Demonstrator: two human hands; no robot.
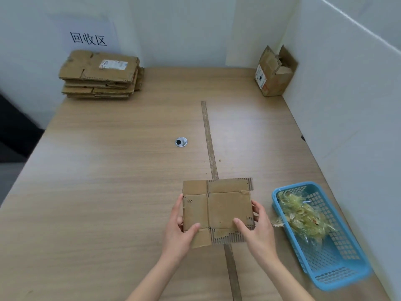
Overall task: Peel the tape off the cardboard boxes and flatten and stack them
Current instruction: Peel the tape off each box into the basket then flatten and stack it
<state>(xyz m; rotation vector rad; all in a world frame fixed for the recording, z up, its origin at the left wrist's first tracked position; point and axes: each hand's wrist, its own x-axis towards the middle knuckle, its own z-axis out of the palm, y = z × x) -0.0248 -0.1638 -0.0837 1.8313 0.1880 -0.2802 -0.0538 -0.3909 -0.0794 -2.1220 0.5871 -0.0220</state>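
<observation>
Above wood-grain desk: both hands grip flat corrugated cardboard (creased).

"回收区" on white wall sign; box labels unreadable

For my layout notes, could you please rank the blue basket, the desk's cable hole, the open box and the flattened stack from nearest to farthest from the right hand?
From the right hand:
1. Blue basket, right beside it.
2. Cable hole, mid-desk.
3. Open box, far right corner.
4. Flattened stack, far left corner.
</observation>
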